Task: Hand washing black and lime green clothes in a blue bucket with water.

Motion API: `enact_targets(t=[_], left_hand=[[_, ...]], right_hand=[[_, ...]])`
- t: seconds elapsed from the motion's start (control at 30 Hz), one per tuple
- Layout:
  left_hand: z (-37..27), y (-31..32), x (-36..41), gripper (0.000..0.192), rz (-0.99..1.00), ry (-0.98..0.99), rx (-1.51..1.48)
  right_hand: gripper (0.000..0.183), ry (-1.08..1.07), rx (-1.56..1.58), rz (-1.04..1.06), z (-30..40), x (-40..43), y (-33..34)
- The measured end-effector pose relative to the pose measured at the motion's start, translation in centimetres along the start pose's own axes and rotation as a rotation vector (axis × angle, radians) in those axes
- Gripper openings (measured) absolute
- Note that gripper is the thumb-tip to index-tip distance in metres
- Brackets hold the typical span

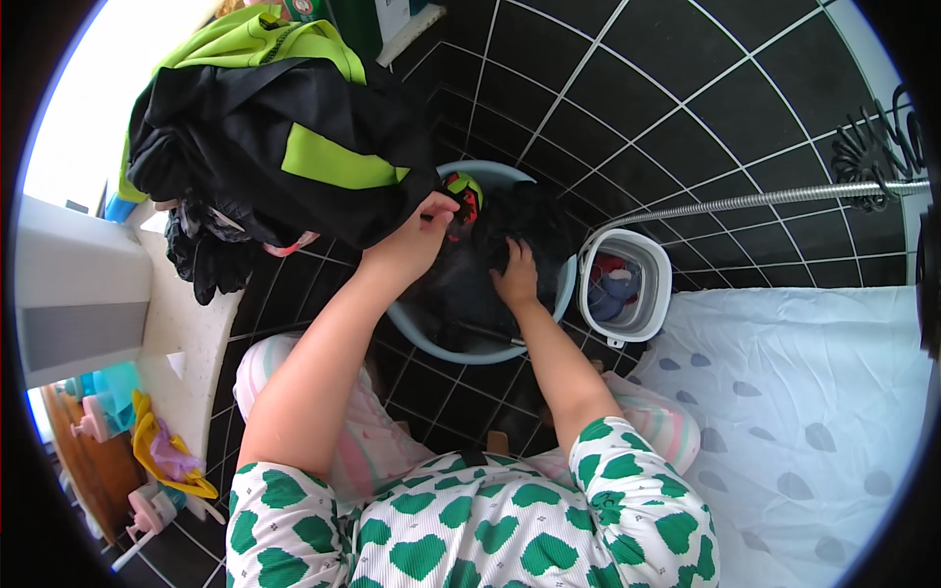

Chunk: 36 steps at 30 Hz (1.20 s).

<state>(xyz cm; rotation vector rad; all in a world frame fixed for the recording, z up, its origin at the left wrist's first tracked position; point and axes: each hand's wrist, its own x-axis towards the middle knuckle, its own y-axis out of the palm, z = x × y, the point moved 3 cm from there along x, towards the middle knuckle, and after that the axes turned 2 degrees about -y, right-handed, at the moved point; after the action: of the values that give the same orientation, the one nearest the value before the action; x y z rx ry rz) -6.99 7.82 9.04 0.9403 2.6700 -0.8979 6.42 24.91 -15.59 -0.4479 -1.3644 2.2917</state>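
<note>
My left hand (412, 246) is at the lower right edge of a large black and lime-green garment (242, 140), its fingers curled on the black cloth. That garment is bunched high on the left. Below is a round light-blue basin (470, 358) on the floor, with dark wet cloth (526, 217) in it. My right hand (518, 275) rests on this cloth, fingers somewhat apart. A red and lime-green patterned piece (464, 195) shows in the basin, just beyond my left fingertips. Near the basin's front rim lies a dark object with a metallic end (517, 341), partly hidden.
Right of the basin stands a grey-white bucket (662, 287) with red and blue cloth inside. A metal hose (735, 202) runs along the black tiled wall (684, 66). A white curtain (779, 382) hangs right. A pale ledge (184, 331) borders the left.
</note>
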Motion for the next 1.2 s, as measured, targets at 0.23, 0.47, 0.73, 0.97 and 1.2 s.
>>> enact_targets(t=[0.23, 0.47, 0.73, 0.97, 1.2], left_hand=[[0.5, 0.0, -0.1, 0.019, -0.010, -0.015, 0.045], [2.5, 3.0, 0.7, 0.032, 0.150, 0.033, 0.238], [-0.4, 8.6, -0.5, 0.092, 0.247, 0.297, 0.401], [-0.4, 12.4, 0.0, 0.093, 0.288, 0.319, 0.026], [-0.4, 11.9, 1.3, 0.064, 0.299, 0.232, 0.039]], right_hand=[[0.067, 0.127, -0.323, 0.617, -1.5, -1.2, 3.1], [0.045, -0.290, -0.172, 0.578, 1.8, 0.3, -7.9], [0.022, -0.475, 0.476, 0.166, 10.5, -3.2, -27.9], [0.023, -0.414, 1.242, -0.018, 13.0, -5.4, -36.6], [0.023, -0.328, 1.495, -0.133, 10.2, -3.6, -38.0]])
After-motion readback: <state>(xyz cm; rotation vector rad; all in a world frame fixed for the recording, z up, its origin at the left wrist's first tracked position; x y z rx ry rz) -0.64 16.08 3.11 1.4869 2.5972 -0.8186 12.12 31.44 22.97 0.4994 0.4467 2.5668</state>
